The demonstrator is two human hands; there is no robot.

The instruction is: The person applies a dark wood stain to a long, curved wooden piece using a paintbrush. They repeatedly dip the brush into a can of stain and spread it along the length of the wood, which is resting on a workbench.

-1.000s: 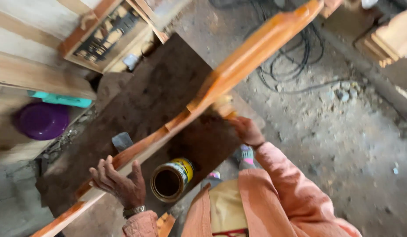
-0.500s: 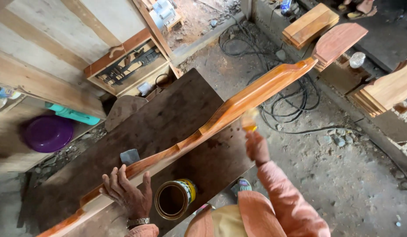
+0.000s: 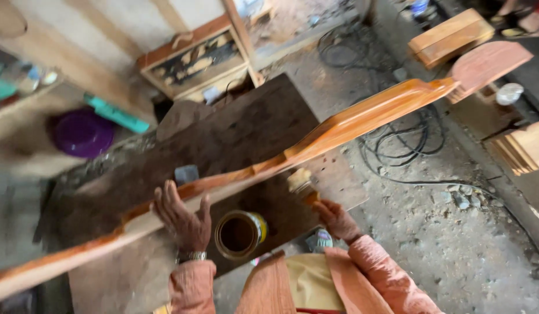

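The left hand (image 3: 185, 220) lies flat w/ fingers spread on the long curved wooden piece (image 3: 316, 136), pressing it down; it grasps nothing, only steadies. The right hand (image 3: 334, 219) is closed around a brush (image 3: 301, 183), bristles up toward 11 o'clock, almost touching the lower edge of the wood. The piece runs across the view from approx. 8 o'clock to 2 o'clock, resting on a dark board (image 3: 240, 136); the far part is glossy orange, the part near the left hand looks pale and bare.

An open tin (image 3: 240, 234) w/ brown liquid stands on the board just at 3 o'clock of the left hand, between both hands.

Risks, in my judgement:
- the left palm is near the glossy zone; if it slides toward 2 o'clock it may smear wet finish.
- the tin is very close to both wrists; one elbow move could tip it.
- the far end overhangs the floor, above the black cables (image 3: 409, 134); less pressure from the hand and the piece may pivot or fall.
- the brush may drip on the orange sleeve (image 3: 380, 273).
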